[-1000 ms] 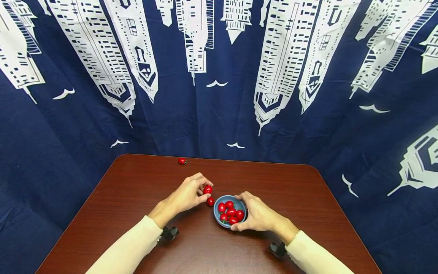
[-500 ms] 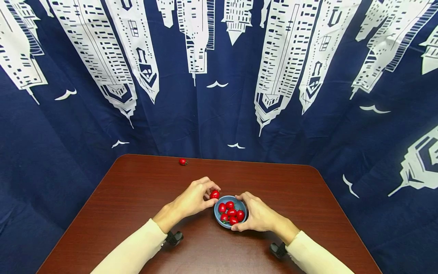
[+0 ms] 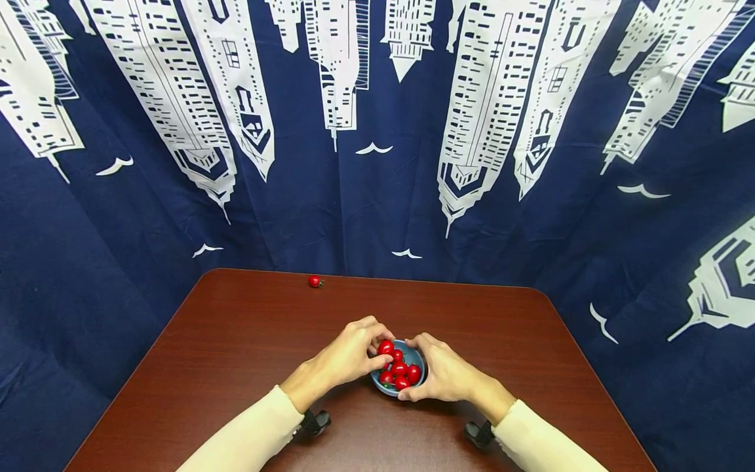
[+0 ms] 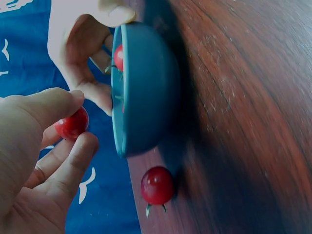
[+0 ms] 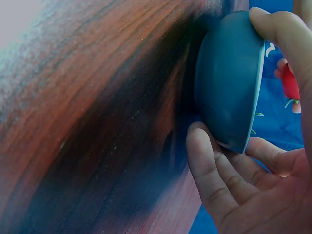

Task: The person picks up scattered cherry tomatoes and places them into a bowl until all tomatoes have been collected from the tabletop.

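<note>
My left hand point(image 3: 354, 353) pinches a red cherry tomato point(image 3: 386, 347) between thumb and fingertips, over the left side of a small blue bowl point(image 3: 412, 354). In the left wrist view this tomato point(image 4: 73, 125) is just outside the bowl's rim, apart from it. Several cherry tomatoes point(image 3: 399, 369) lie in the bowl. My right hand point(image 3: 449, 372) grips the bowl from the right, thumb on the near rim and fingers round the far side, as the right wrist view also shows. Another cherry tomato point(image 4: 157, 185) lies on the table beside the bowl; in the head view the left hand hides it.
One more cherry tomato point(image 3: 315, 281) with a green stem lies by the far edge of the brown wooden table point(image 3: 248, 341). Behind the table hangs a dark blue cloth point(image 3: 377, 210) printed with white buildings and birds. Each wrist wears a dark strap.
My left hand has carried its cherry tomato rightward and slightly nearer, from beside the bowl to over its left side. The right hand and the bowl have stayed in place.
</note>
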### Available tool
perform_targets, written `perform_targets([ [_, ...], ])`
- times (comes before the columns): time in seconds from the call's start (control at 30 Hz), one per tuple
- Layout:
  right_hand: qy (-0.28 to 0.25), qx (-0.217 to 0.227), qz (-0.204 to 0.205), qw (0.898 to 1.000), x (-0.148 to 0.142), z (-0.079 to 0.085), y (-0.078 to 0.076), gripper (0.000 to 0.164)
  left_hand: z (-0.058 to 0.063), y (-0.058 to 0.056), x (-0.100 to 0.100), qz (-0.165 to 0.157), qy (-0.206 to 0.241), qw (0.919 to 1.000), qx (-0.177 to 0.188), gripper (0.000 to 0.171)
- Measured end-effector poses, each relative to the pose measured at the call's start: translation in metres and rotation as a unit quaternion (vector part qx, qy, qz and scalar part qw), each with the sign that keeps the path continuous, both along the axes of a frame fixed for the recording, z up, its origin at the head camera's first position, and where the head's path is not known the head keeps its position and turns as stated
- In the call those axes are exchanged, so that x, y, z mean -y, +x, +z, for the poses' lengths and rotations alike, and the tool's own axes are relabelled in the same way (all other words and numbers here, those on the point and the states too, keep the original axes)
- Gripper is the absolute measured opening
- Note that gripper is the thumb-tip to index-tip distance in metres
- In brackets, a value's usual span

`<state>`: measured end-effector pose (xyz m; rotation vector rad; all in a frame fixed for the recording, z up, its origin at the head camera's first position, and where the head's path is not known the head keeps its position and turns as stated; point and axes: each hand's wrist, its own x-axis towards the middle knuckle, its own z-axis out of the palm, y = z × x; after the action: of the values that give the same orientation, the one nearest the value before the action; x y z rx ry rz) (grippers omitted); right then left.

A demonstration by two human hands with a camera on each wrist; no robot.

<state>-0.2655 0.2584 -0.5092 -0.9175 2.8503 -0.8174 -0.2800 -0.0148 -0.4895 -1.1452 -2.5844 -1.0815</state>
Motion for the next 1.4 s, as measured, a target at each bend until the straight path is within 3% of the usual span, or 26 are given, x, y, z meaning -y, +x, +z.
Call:
perform_targets([
  [0.47,-0.013,-0.002,0.011,1.000,-0.001,0.000,0.000,0.089,-0.002,0.002,-0.027,0.029,0.001,0.9991,-0.030,0.032],
  [0.8,-0.017,0.003,0.015,1.000,0.000,0.001,-0.001,0.085,-0.004,0.001,-0.035,0.047,-0.002,0.9984,-0.029,0.032],
  [1.1,-0.003,0.014,0.007,1.000,-0.001,0.002,0.000,0.097,-0.002,0.005,-0.032,0.086,-0.061,0.9944,-0.004,0.068],
  [1.4,-0.003,0.010,0.005,1.000,-0.001,0.001,-0.001,0.096,-0.001,0.005,-0.026,0.088,-0.068,0.9938,0.000,0.070],
])
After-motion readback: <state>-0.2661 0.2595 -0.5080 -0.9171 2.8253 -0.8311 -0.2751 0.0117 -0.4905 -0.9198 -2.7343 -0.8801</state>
